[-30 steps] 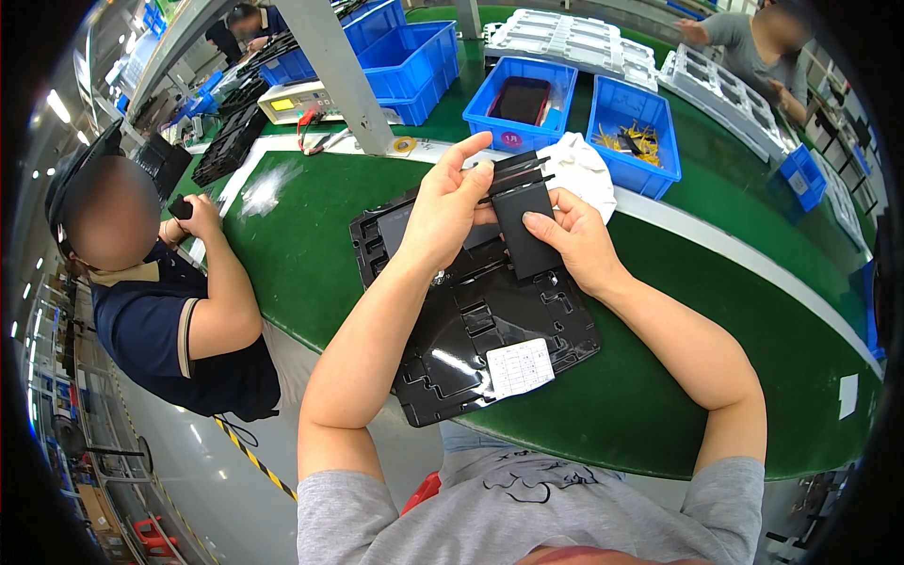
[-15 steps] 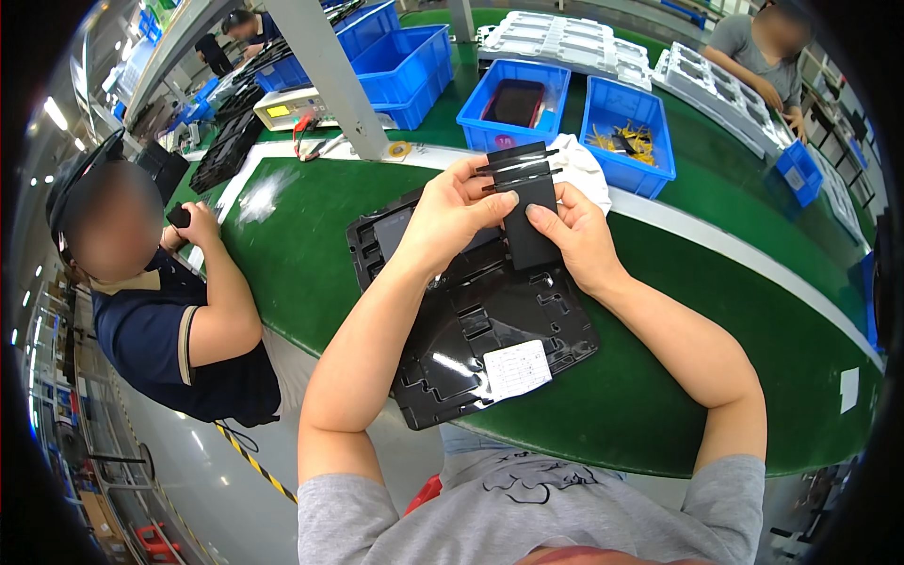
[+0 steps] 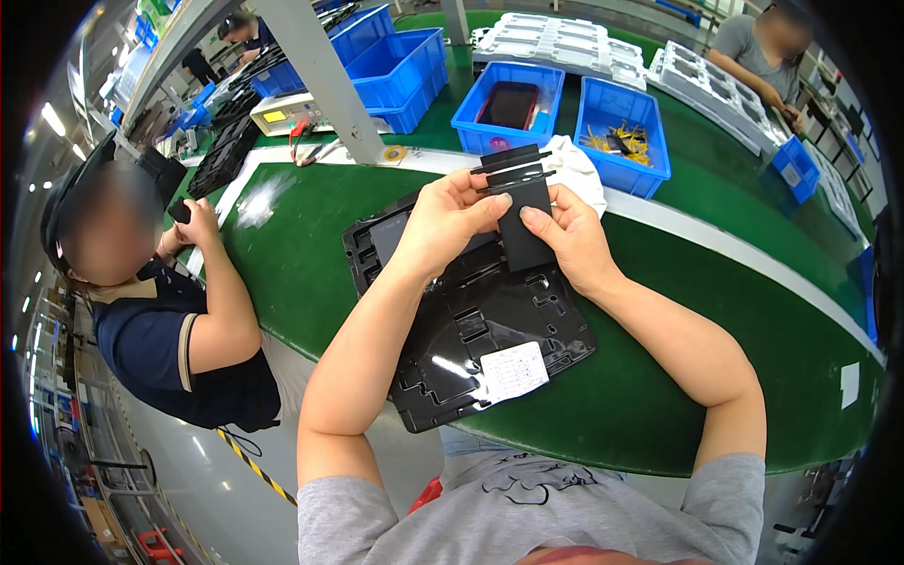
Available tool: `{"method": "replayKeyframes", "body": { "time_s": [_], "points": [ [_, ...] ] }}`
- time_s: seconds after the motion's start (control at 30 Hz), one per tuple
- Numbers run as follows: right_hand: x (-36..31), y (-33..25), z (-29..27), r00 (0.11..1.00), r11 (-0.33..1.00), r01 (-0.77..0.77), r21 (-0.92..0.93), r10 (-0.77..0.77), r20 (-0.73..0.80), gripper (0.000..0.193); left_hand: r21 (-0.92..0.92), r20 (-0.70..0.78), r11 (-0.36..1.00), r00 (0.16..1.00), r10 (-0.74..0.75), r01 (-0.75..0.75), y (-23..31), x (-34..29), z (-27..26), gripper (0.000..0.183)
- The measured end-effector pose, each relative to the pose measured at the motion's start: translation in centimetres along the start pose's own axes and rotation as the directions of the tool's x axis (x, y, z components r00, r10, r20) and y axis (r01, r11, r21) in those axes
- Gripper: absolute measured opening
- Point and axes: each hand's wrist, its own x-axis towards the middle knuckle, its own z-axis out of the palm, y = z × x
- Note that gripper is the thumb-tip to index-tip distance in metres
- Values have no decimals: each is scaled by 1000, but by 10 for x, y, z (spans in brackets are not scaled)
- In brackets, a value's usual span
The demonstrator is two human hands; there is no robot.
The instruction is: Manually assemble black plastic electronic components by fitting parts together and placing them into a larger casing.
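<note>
Black tray (image 3: 435, 353) with paper sheet (image 3: 515, 371), on green counter (image 3: 678, 395). Black flat part (image 3: 529, 240) held above tray: right hand (image 3: 576, 235) pinches its side, left hand (image 3: 460, 215) curled narrow, thumb on upper left edge. White cloth (image 3: 586, 179), blue bin (image 3: 644, 179) beyond.

Fingers (image 3: 492, 207) of left hand (image 3: 450, 222) and right hand (image 3: 576, 243) on a flat black piece (image 3: 525, 235) above a black tray (image 3: 513, 320)
</note>
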Motion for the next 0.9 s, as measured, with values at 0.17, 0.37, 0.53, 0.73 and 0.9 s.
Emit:
{"method": "replayKeyframes", "body": {
  "time_s": [0.17,0.37,0.53,0.73,0.9],
  "points": [
    [-2,-2,3,1000,1000,18,-24,-18,-5,21,-7,0,1000,1000,5,-5,0,0,0,29],
    [-3,-2,3,999,998,39,-50,-39,-3,21,-39,18,999,1000,22,-22,-1,0,2,26],
    [-2,1,1,999,998,52,-28,-52,-2,20,-29,9,999,1000,14,-14,2,-1,4,25],
    [-1,0,2,998,998,54,-37,-54,-8,19,-57,-25,998,1000,14,-16,0,0,4,26],
    [-2,0,2,998,997,55,-45,-55,-8,19,-33,-18,999,1000,0,0,-2,1,3,23]
  ]
}}
